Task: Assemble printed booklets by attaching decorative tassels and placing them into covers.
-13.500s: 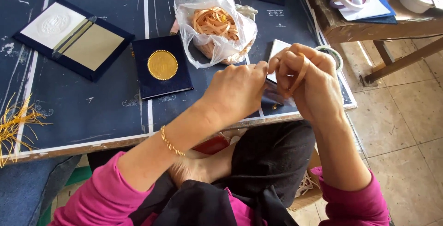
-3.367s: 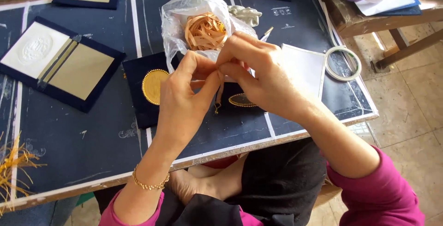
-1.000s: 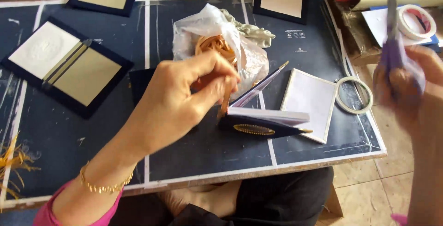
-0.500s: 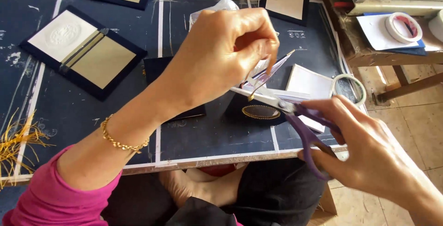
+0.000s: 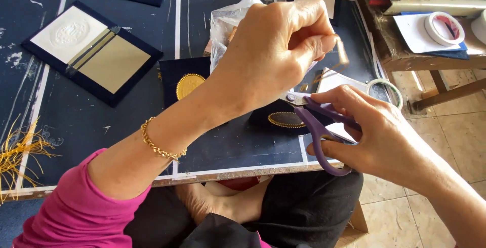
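Now your right hand [image 5: 374, 131] has brought purple scissors [image 5: 316, 126] up to the gold cord [image 5: 340, 60] pinched in your left hand [image 5: 276, 50], near the tabletop's [image 5: 76, 126] front edge: ready for cutting.

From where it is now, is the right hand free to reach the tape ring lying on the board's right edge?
Probably not yet. The right hand has its fingers through the purple scissors. The tape ring lies close beyond it with nothing between, so only the scissors occupy that hand.
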